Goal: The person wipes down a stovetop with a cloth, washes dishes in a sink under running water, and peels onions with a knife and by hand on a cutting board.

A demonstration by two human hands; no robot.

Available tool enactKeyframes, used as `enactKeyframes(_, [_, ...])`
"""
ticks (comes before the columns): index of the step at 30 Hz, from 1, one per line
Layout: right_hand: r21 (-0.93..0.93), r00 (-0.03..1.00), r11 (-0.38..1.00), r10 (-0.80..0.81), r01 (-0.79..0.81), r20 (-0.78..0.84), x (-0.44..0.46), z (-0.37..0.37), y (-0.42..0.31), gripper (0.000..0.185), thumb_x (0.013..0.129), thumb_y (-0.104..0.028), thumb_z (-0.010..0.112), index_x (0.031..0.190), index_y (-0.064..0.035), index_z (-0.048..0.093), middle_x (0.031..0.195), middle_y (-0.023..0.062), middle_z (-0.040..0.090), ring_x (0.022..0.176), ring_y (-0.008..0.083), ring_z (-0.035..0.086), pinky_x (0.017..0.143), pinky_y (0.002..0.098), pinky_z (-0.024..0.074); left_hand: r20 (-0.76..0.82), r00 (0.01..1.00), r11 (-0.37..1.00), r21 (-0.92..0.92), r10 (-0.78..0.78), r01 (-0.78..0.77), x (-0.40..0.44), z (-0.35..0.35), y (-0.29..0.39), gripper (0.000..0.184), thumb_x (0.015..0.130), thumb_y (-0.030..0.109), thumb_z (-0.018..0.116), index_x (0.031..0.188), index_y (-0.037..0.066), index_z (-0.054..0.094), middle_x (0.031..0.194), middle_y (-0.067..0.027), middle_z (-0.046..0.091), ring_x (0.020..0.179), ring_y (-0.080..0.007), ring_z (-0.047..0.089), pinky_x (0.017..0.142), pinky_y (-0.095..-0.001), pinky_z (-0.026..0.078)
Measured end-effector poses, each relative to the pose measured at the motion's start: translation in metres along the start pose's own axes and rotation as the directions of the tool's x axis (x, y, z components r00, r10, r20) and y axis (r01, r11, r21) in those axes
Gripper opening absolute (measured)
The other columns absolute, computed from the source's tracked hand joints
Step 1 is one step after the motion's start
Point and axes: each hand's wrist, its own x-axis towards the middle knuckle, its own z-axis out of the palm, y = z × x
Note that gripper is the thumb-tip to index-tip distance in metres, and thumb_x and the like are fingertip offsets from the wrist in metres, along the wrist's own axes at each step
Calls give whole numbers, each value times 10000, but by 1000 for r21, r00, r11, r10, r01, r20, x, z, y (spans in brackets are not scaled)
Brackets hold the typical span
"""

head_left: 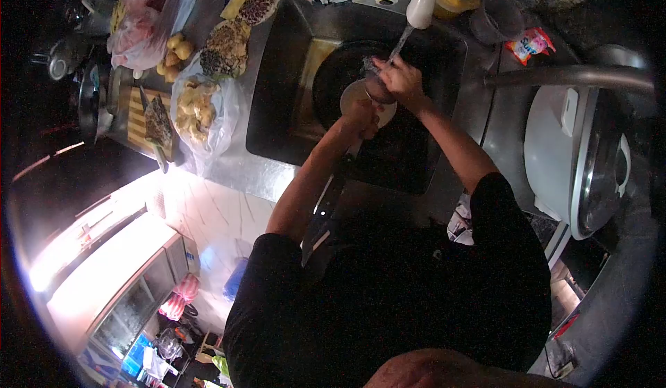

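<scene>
Grip, left hand (361,116): clamped on pale dish (388,112), forearm toward one o'clock.
Right hand (401,82): angled near eleven; closure I can't tell.

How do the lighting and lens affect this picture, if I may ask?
Head view: fisheye bending, darkened corners; same head view: white glare at lower left, with a bright sheen on the counter; head view again: sink in deep shadow, left hand and right hand lit dimly but discernible.
</scene>
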Motion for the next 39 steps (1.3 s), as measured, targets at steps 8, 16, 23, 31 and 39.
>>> enactKeyframes(8, [-21,906,928,367,-372,211,9,-25,20,317,818,-226,546,1130,-200,593,1074,116,573,876,284,602,712,373,492,173,924,373,877,341,-302,31,-24,-56,257,882,167,376,1058,15,486,806,-173,587,701,-317,590,591,-462,467])
enactKeyframes(16, [259,720,675,615,-691,320,35,-77,31,355,862,-209,501,1217,-204,521,1211,69,539,1102,243,512,907,339,400,-378,855,439,875,355,204,-56,26,34,348,856,209,427,1155,34,466,996,-244,590,935,-403,572,814,-480,444])
enactKeyframes(23, [87,704,758,550,-647,448,41,-57,22,348,848,-252,519,1196,-261,539,1061,100,596,962,264,584,803,340,460,-258,841,538,842,475,-46,-55,28,38,289,849,271,498,1051,74,563,946,-197,615,906,-376,583,772,-453,457])
enactKeyframes(31, [230,811,778,545,-584,213,27,-14,-15,273,801,-429,532,1018,-300,638,840,89,651,730,284,634,668,420,495,-267,729,583,784,630,-216,-57,38,38,261,834,260,520,980,63,610,892,-195,620,853,-372,593,723,-429,471])
enactKeyframes(39, [111,760,762,601,-638,246,31,-34,-20,259,820,-328,544,1045,-241,637,869,78,655,746,250,639,678,359,489,-286,755,619,761,591,-196,-78,49,37,291,839,290,531,992,54,603,850,-220,614,835,-384,593,708,-432,464])
